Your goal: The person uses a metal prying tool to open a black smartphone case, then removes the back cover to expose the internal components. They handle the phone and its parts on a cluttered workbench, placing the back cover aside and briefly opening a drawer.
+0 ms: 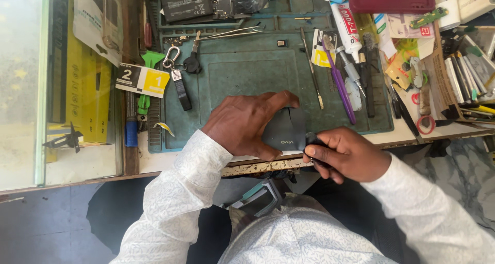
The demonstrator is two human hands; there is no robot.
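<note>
Left hand: while pressed over the flat black phone back panel (283,131), left hand (246,124) closes its grip on it.
Right hand: right hand (346,153) pinches a small black tool (312,138) at the panel's edge.
Progress: panel seemingly unopened, lower centre of the teal rubber work mat (237,70).

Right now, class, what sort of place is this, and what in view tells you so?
Probably a phone repair bench. A green work mat holds tweezers and a circuit board, a glue tube lies beside it, and the left hand and right hand hold a dark phone.
</note>
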